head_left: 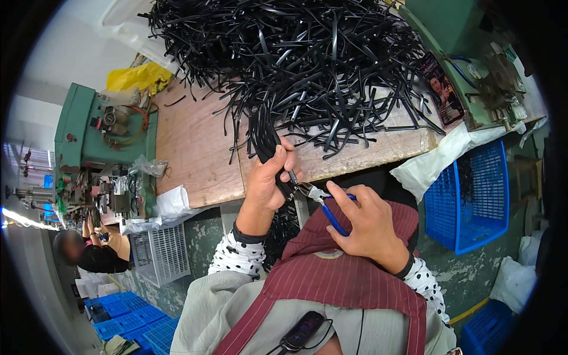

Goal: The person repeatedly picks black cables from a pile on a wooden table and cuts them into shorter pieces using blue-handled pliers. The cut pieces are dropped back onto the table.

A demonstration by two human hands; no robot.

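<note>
A bundle of thin black eyeglass temples (263, 135) is gripped in my left hand (269, 177), near the front edge of the table. Their lower ends stick out below my fingers. My right hand (370, 225) is closed around blue-handled pliers (334, 218). The metal jaws of the pliers meet the end of one temple beside my left fingers; whether they are clamped on it I cannot tell. Beyond my hands, a large heap of loose black temples (296, 65) covers the back and middle of the wooden table (195, 142).
Green machines (106, 133) stand at left and right (449, 29). A yellow bag (139, 78) lies at the back left. Blue crates (467, 201) and a grey crate (161, 251) are below table height. Another person (97, 248) is at the far left.
</note>
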